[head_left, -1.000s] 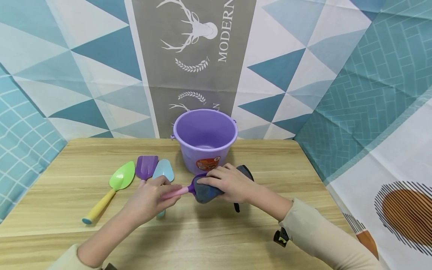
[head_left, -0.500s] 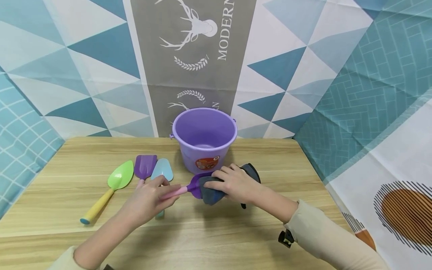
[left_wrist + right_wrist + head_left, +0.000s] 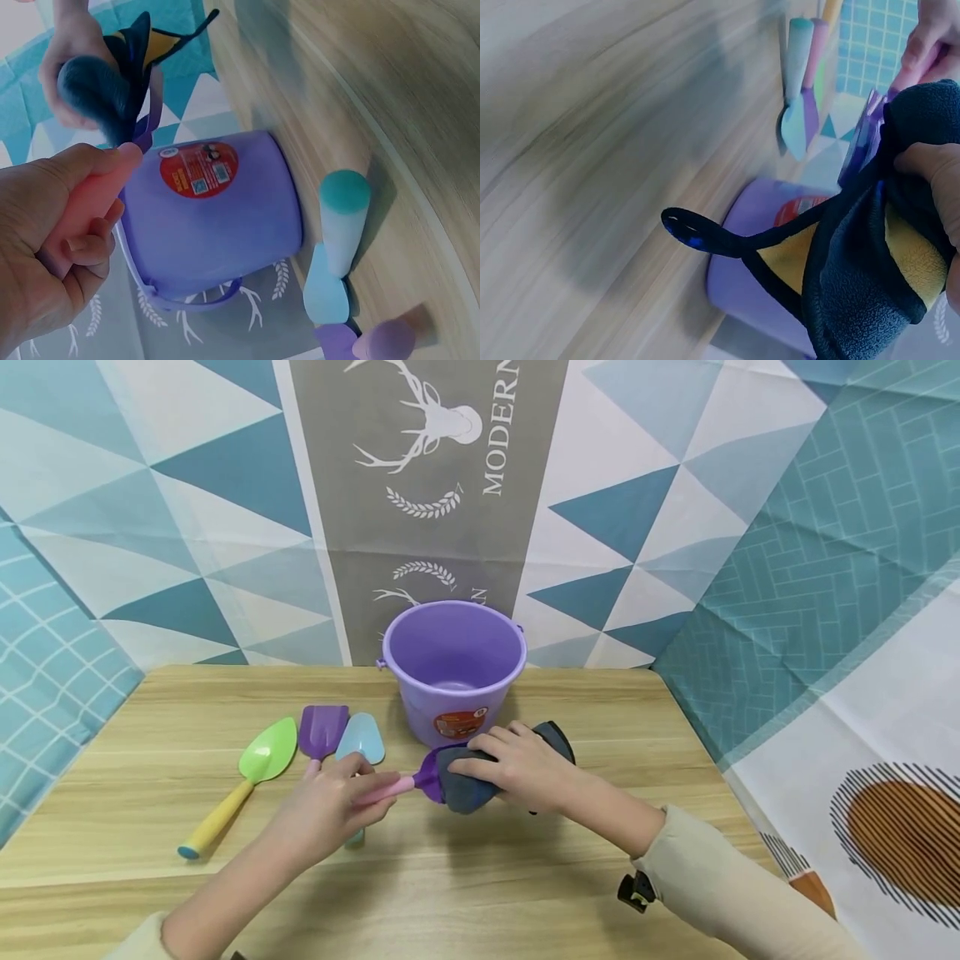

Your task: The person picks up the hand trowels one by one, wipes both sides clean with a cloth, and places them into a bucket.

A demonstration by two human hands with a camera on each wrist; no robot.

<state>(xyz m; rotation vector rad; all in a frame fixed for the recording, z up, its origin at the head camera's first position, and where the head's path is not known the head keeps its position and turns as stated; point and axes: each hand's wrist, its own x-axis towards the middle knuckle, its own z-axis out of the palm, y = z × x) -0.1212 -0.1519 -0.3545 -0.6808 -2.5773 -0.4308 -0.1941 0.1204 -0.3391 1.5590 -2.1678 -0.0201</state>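
In the head view my left hand (image 3: 333, 806) grips the pink handle of a toy shovel (image 3: 430, 777) with a purple scoop. The fingers curl round that handle in the left wrist view. My right hand (image 3: 525, 768) holds a dark grey-blue cloth (image 3: 465, 787) against the scoop, which it mostly covers. Seen from the right wrist, the cloth (image 3: 862, 277) has black edging, a yellow underside and a hanging loop. Both hands are above the table, in front of a purple bucket (image 3: 456, 693) with a red label.
Left on the wooden table (image 3: 480, 893) lie a green trowel (image 3: 272, 750) with a yellow handle, a purple shovel (image 3: 324, 731) and a light blue shovel (image 3: 362, 737). My left hand partly hides the last two. Patterned fabric (image 3: 637, 510) hangs behind.
My right hand and the cloth have shifted slightly right along the scoop, then a touch back left. More of the purple scoop shows near the handle. The left hand stays nearly still.
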